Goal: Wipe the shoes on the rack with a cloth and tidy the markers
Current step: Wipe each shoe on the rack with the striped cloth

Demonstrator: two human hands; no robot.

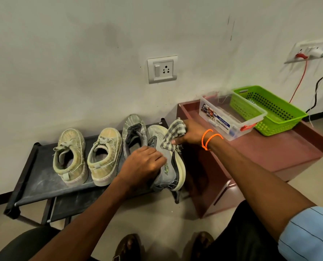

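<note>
A black shoe rack (pixel 34 178) holds several shoes. Two beige canvas shoes (pixel 70 157) (pixel 104 157) stand at its left and middle. A grey sneaker (pixel 134 136) stands behind my left hand. My left hand (pixel 143 164) grips a second grey sneaker (pixel 168 166) with a pale sole, tilted on its side at the rack's right end. My right hand (pixel 190 134) holds a grey checked cloth (pixel 173 134) pressed against that sneaker's toe. No markers are plainly visible.
A maroon low table (pixel 270 151) stands right of the rack. On it sit a clear plastic box (pixel 230 117) and a green perforated basket (pixel 270 110). Wall sockets and hanging cables are behind. My feet in sandals are below on the tiled floor.
</note>
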